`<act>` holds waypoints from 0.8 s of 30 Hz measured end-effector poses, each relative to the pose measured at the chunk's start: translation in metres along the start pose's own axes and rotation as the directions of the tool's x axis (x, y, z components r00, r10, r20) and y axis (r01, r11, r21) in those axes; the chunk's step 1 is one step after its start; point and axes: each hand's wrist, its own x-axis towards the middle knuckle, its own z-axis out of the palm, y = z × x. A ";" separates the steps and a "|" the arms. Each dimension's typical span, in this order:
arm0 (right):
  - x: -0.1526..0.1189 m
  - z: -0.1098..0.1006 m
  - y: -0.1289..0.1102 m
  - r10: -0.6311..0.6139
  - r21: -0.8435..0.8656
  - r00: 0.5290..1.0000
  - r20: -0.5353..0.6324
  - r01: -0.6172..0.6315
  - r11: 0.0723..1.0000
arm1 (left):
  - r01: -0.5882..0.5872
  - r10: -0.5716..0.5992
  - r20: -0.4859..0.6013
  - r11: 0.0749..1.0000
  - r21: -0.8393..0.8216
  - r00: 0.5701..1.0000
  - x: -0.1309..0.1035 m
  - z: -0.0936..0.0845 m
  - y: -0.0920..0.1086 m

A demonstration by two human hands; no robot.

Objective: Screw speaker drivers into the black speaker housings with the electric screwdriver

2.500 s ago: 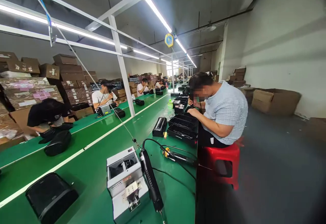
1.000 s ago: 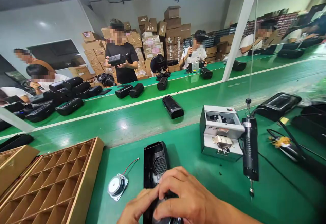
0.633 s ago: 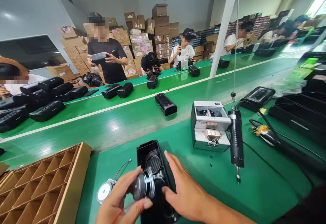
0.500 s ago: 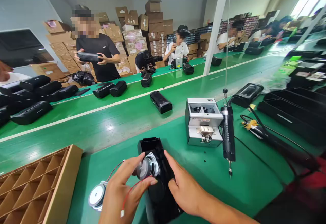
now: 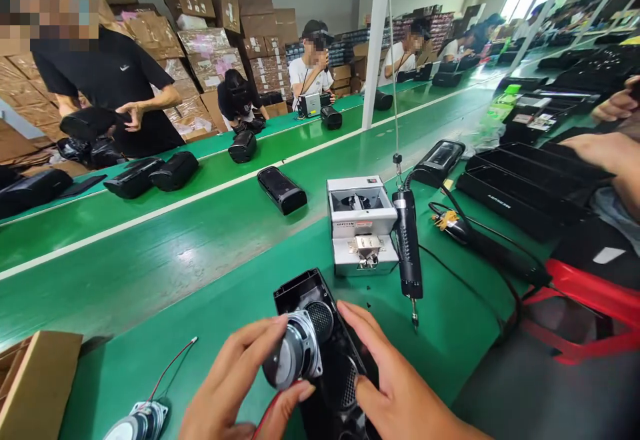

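Observation:
My left hand (image 5: pixel 233 383) pinches a round speaker driver (image 5: pixel 294 355) with a silver frame, holding it tilted over a black speaker housing (image 5: pixel 295 287). A red wire runs from the driver under my left thumb. Two round mesh openings, including the upper mesh (image 5: pixel 319 320), show inside the housing. My right hand (image 5: pixel 400 387) is wrapped along the housing's right side, thumb on its inner part. Left of my hands, a second speaker driver (image 5: pixel 145 419) with a red-and-black lead lies on the green bench. The lower end of the housing is cut off by the frame.
Beyond my right hand stand a screw feeder (image 5: pixel 361 227) and a hanging electric screwdriver (image 5: pixel 409 247). A cardboard divider box (image 5: pixel 45 387) is at lower left. Another black housing (image 5: pixel 281 190) lies on the conveyor (image 5: pixel 210 233). A red stool (image 5: pixel 590 313) and a person's arm (image 5: pixel 607 160) are at right.
The view has swung right. The driver now sits more tilted and off the housing's opening, so the mesh shows. The person in black opposite has lowered the dark unit they hold.

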 end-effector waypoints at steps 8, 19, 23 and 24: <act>-0.004 -0.007 0.009 -0.033 0.043 0.992 0.120 0.028 0.999 | -0.146 0.042 0.335 0.945 0.292 0.941 0.014 0.032 -0.008; -0.001 -0.016 0.017 -0.040 0.088 0.985 0.168 0.025 0.996 | -0.001 -0.098 0.320 0.955 0.295 0.942 0.015 0.049 -0.010; -0.002 -0.016 0.015 -0.019 0.073 0.984 0.175 0.006 0.997 | -0.037 -0.062 0.313 0.953 0.300 0.948 0.013 0.049 -0.012; -0.002 -0.016 0.015 -0.015 0.074 0.985 0.171 0.002 0.997 | -0.058 -0.043 0.312 0.949 0.309 0.949 0.013 0.049 -0.012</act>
